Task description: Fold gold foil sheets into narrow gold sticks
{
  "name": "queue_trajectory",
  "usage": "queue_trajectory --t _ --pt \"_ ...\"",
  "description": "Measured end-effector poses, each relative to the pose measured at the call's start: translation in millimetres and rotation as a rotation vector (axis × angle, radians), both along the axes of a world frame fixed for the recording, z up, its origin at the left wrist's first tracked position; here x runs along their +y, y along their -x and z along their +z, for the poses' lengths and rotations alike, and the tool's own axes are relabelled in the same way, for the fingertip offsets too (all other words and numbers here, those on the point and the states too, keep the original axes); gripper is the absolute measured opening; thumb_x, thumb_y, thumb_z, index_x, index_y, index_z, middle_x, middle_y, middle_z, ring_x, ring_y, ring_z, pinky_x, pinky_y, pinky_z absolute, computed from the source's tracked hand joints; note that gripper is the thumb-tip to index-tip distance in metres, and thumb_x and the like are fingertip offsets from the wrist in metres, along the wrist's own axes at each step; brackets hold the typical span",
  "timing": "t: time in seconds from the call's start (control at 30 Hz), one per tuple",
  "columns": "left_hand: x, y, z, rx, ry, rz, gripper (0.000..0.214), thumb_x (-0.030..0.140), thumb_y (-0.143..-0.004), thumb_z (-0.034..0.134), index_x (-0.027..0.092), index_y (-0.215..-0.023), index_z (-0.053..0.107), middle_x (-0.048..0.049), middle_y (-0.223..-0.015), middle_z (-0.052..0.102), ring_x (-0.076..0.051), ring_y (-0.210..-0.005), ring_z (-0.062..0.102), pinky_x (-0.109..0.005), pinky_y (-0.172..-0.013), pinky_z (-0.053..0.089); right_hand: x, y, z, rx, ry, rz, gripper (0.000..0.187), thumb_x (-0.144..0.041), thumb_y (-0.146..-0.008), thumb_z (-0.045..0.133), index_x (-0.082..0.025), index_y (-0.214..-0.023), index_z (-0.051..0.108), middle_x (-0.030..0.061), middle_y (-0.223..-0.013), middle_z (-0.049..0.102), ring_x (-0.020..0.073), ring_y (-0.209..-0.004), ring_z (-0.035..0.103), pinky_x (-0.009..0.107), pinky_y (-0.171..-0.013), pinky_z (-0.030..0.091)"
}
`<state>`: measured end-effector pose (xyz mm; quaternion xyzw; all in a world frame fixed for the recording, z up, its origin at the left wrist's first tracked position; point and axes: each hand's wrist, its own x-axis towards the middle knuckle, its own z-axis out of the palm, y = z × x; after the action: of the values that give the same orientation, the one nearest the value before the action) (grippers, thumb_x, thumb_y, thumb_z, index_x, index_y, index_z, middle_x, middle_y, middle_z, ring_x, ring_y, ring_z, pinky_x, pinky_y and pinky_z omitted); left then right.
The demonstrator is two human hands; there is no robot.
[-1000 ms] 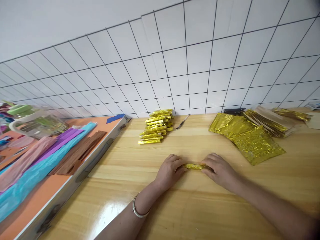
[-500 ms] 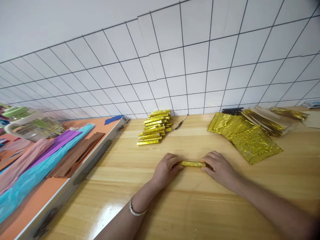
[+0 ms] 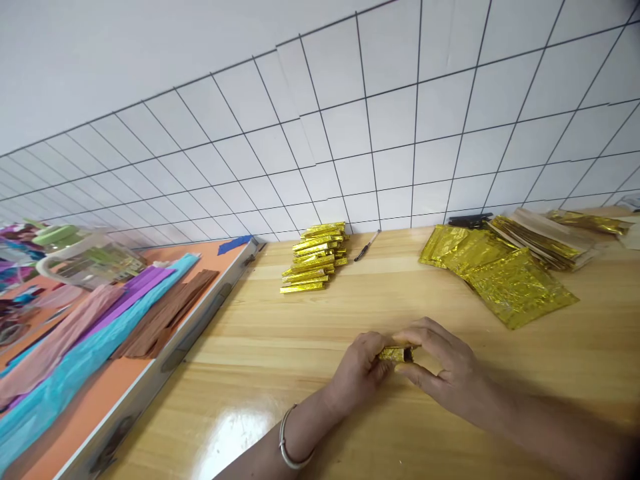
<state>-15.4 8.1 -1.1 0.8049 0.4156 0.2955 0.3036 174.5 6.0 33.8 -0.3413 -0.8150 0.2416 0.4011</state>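
My left hand (image 3: pixel 361 370) and my right hand (image 3: pixel 440 370) meet just above the wooden table (image 3: pixel 280 347), fingers pinched on a narrow folded gold foil strip (image 3: pixel 394 353). Only a short piece of the strip shows between my fingertips. A metal bangle (image 3: pixel 287 443) circles my left wrist. A stack of folded gold foil strips (image 3: pixel 314 260) lies farther back by the wall. Flat gold foil sheets (image 3: pixel 505 277) are spread at the back right.
A pen (image 3: pixel 367 245) lies near the tiled wall. More foil and paper sheets (image 3: pixel 545 240) pile at the far right. At left, an orange board (image 3: pixel 115 373) carries coloured crepe paper strips (image 3: pixel 75 333) and a clear plastic container (image 3: pixel 83 260).
My hands have moved closer together and toward me, covering most of the gold strip that earlier lay stretched between them on the table.
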Motion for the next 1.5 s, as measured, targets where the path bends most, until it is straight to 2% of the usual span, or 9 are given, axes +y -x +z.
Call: queue_trajectory --t 0.23,0.47,0.63,0.8,0.9,1.07,1.33,1.43,1.5 --pt "3.3 4.8 1.0 -0.005 0.060 0.115 0.006 0.022 -0.081 0.053 0.017 -0.082 0.052 -0.0008 -0.074 0.054 -0.013 -0.070 0.047 -0.022 -0.062 0.036 7.6 -8.1 1.9 0.094 0.185 -0.080 0.021 -0.032 -0.083 0.051 -0.023 -0.102 0.053 0.0023 -0.085 0.059 0.0153 -0.078 0.056 0.027 -0.072 0.048" --pt "3.6 4.7 -5.1 0.046 0.003 0.058 0.017 0.009 -0.074 0.048 0.017 -0.086 0.055 -0.0023 -0.077 0.055 -0.014 -0.073 0.048 -0.024 -0.065 0.037 5.2 -3.0 5.8 0.100 0.317 -0.042 0.014 -0.030 -0.082 0.051 -0.022 -0.091 0.057 0.0009 -0.078 0.058 0.0143 -0.074 0.055 0.025 -0.069 0.047" --pt "2.8 4.7 -0.6 -0.073 0.083 0.075 0.007 0.021 -0.083 0.050 0.016 -0.086 0.054 -0.0019 -0.077 0.055 -0.013 -0.071 0.049 -0.023 -0.064 0.039 6.7 -3.3 3.7 0.093 0.364 -0.015 0.017 -0.032 -0.087 0.045 -0.022 -0.094 0.057 0.0016 -0.083 0.060 0.0149 -0.080 0.057 0.025 -0.071 0.047" --pt "-1.8 4.0 11.9 -0.357 0.066 0.181 0.012 0.028 -0.086 0.050 0.018 -0.093 0.053 -0.0080 -0.114 0.051 -0.020 -0.104 0.049 -0.034 -0.088 0.041 13.4 0.0 -24.8 -0.048 0.265 -0.023 0.021 -0.026 -0.084 0.045 -0.022 -0.103 0.054 0.0061 -0.095 0.060 0.0181 -0.086 0.057 0.030 -0.074 0.048" --pt "-7.8 -1.1 14.7 -0.472 0.160 0.186 0.018 0.030 -0.087 0.049 0.020 -0.101 0.050 -0.0090 -0.123 0.048 -0.023 -0.113 0.046 -0.039 -0.091 0.041 15.1 6.6 -40.8 -0.195 0.131 0.028 0.039 -0.018 -0.076 0.052 -0.022 -0.114 0.050 0.0093 -0.107 0.058 0.0230 -0.099 0.053 0.037 -0.083 0.045" --pt "-20.1 -17.0 14.1 -0.452 0.113 0.130 0.031 0.031 -0.089 0.045 0.022 -0.119 0.042 -0.0106 -0.131 0.043 -0.025 -0.129 0.030 -0.049 -0.105 0.026 10.0 15.9 -47.9 -0.227 0.073 0.127 0.043 -0.014 -0.070 0.057 -0.023 -0.111 0.052 0.0070 -0.104 0.060 0.0237 -0.094 0.054 0.036 -0.080 0.044" --pt "-31.8 -38.1 13.6 -0.446 0.143 0.078 0.039 0.031 -0.090 0.043 0.020 -0.126 0.032 -0.0131 -0.132 0.037 -0.023 -0.128 0.030 -0.046 -0.106 0.026 11.8 11.8 -56.8 -0.169 0.030 0.081 0.023 -0.015 -0.073 0.053 -0.021 -0.095 0.056 0.0055 -0.093 0.063 0.0219 -0.087 0.054 0.035 -0.076 0.041" --pt "-19.7 -38.8 20.8 -0.466 0.156 0.003 0.040 0.032 -0.088 0.048 0.021 -0.123 0.032 -0.0126 -0.129 0.038 -0.022 -0.120 0.040 -0.043 -0.099 0.037 21.8 1.6 -53.1 -0.154 -0.002 0.025 0.021 -0.018 -0.075 0.053 -0.020 -0.096 0.056 0.0051 -0.093 0.063 0.0216 -0.088 0.054 0.036 -0.078 0.039" --pt "-5.4 -37.5 27.0 -0.392 0.081 0.021 0.044 0.030 -0.086 0.053 0.021 -0.123 0.033 -0.0117 -0.127 0.040 -0.022 -0.120 0.039 -0.043 -0.101 0.033 30.1 -7.0 -49.1 -0.148 -0.002 -0.046 0.018 -0.018 -0.077 0.050 -0.020 -0.094 0.057 0.0048 -0.090 0.062 0.0211 -0.087 0.053 0.035 -0.077 0.039"
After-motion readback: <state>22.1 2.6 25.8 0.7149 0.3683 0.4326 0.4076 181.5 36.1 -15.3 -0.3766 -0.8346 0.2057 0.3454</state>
